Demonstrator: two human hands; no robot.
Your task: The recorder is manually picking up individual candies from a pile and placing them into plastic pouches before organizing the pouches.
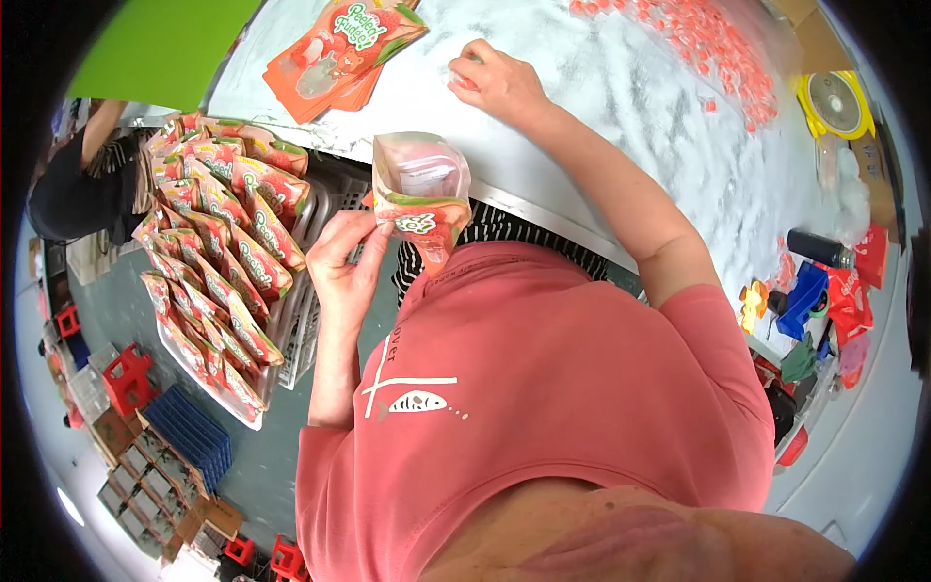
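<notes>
The open stand-up pouch (438,215) is upright at the near edge of the worktop (611,112), its mouth gaping upward. The left hand (346,254) grasps its left side in a pinch of thumb and fingers. The right hand (504,85), farther off over the worktop, has its fingers curled around small red wrapped candies (466,83); how many cannot be told.

To handle these well, the left grip should stay light and near the side seam, so the mouth keeps its round shape and the panel is not creased. The right grip would do best as a loose cup, firm enough that no piece slips out, and carried low and straight to the mouth.

The pouch looks like thin, printed laminated film, tan along the top and red below, with a smooth, pale inner face. The flat pouches (322,53) at far left lie fanned and look slick. The candy heap (713,44) at far right is glossy and lumpy. On the left, plump pouches (218,209) stand in tight rows on a white plastic tray (247,419).
</notes>
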